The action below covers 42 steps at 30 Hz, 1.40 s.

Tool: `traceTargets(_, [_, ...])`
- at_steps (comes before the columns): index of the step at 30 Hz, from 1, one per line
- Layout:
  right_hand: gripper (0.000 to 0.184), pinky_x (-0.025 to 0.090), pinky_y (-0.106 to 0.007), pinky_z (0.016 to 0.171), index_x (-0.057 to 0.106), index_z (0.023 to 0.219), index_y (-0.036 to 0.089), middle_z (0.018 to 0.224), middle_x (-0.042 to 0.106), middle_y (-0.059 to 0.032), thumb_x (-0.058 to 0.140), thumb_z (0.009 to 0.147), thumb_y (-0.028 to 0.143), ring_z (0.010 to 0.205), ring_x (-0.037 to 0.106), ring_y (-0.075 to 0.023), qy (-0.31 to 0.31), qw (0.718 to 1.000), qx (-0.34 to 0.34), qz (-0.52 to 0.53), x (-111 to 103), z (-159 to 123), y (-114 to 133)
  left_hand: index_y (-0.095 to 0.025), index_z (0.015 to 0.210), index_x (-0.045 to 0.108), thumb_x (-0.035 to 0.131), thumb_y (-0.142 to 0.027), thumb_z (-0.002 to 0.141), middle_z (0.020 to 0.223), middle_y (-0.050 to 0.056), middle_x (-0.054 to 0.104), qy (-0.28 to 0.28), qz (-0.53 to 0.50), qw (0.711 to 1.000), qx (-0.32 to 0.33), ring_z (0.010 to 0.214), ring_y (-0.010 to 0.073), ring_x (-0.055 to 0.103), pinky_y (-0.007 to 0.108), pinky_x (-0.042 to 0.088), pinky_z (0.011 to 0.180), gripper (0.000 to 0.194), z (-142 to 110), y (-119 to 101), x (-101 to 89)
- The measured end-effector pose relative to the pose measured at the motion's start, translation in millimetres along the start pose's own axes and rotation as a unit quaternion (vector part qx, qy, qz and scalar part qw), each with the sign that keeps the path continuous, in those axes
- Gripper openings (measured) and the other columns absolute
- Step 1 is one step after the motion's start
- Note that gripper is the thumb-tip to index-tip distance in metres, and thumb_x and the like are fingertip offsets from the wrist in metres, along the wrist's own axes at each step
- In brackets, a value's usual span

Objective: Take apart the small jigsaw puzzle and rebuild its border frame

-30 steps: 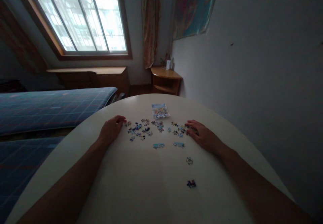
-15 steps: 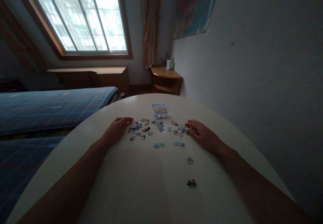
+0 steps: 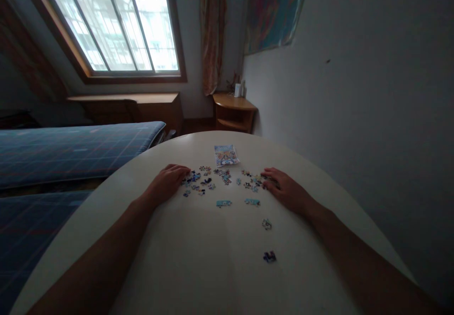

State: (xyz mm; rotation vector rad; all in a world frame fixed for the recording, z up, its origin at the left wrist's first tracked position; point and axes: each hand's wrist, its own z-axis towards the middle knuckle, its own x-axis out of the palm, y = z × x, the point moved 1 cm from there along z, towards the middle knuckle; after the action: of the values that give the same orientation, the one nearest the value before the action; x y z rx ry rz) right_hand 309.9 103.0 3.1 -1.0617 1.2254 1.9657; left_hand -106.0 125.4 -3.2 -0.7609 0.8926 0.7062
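Indoors, puzzle pieces [image 3: 226, 178] on a white table [image 3: 184, 253] near a window [image 3: 117, 26].

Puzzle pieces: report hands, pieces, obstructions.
Left hand at left cluster's edge, grip unclear. Right hand open at right cluster's edge, partly covering it. Puzzle pieces spread on white table.

Cannot tell whether the left fingers [image 3: 180, 168] touch or grip any puzzle pieces [image 3: 206, 181]. Partly hidden beneath the right fingers [image 3: 272, 171], more pieces. Too small to read, the print on the picture sheet [image 3: 226, 156]. Cut off by the frame: forearms [image 3: 131, 225], window [image 3: 117, 21], wall poster [image 3: 275, 12] and the table's [image 3: 198, 258] near side.
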Motion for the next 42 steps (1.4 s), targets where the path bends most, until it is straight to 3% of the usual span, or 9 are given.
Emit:
traceTargets(8, [0.044,0.035,-0.052,0.116,0.064,0.127,0.017,0.141,0.056,-0.0151,0.046,0.096,0.043,0.136,0.047,-0.0291,0.008,1.000,0.004,-0.004,-2,1,2,-0.021,0.108,0.071,0.043,-0.029,0.095,0.119,0.008,0.071,-0.008,-0.026,1.000,0.004,0.114,0.0251,0.061,0.045,0.047,0.103,0.032,-1,-4,-3.1])
traceTargets(14, [0.043,0.035,-0.053,0.115,0.065,0.125,0.019,0.140,0.057,-0.0146,0.048,0.095,0.044,0.136,0.048,-0.0298,0.002,1.000,0.000,0.002,-1,1,1,-0.023,0.099,0.069,0.060,-0.033,0.084,0.118,0.007,0.068,-0.002,-0.040,0.999,0.005,0.114,0.0264,0.059,0.045,0.046,0.103,0.021,-5,-9,-7.2])
traceTargets(20, [0.042,0.036,-0.054,0.115,0.065,0.125,0.020,0.140,0.058,-0.0143,0.049,0.095,0.045,0.135,0.049,-0.0299,-0.004,1.000,-0.004,0.007,0,1,0,-0.023,0.102,0.067,0.054,-0.033,0.090,0.121,0.009,0.066,-0.005,-0.041,0.999,-0.009,0.116,0.0273,0.057,0.047,0.043,0.104,0.021,-5,-8,-7.6])
traceTargets(26, [0.041,0.035,-0.053,0.116,0.065,0.125,0.021,0.140,0.058,-0.0136,0.049,0.095,0.043,0.136,0.048,-0.0290,-0.009,1.000,-0.006,0.004,1,0,-2,-0.023,0.093,0.066,0.064,-0.034,0.081,0.117,0.007,0.068,0.014,-0.041,0.999,0.011,0.113,0.0264,0.059,0.044,0.044,0.103,0.016,-6,-10,-10.2])
traceTargets(34, [0.043,0.036,-0.053,0.115,0.065,0.125,0.019,0.139,0.058,-0.0146,0.048,0.096,0.044,0.135,0.049,-0.0288,-0.009,1.000,-0.014,0.004,0,0,-1,-0.024,0.096,0.071,0.059,-0.040,0.088,0.117,0.008,0.068,0.001,-0.043,0.999,0.000,0.112,0.0269,0.057,0.047,0.043,0.103,0.021,-5,-3,-6.6])
traceTargets(42, [0.041,0.035,-0.053,0.116,0.065,0.125,0.019,0.139,0.058,-0.0148,0.049,0.095,0.043,0.134,0.050,-0.0287,-0.002,1.000,-0.012,0.001,-1,0,-1,-0.023,0.086,0.067,0.062,-0.044,0.086,0.118,0.008,0.067,0.001,-0.062,0.998,-0.019,0.115,0.0277,0.055,0.048,0.041,0.105,0.022,-5,2,-5.2])
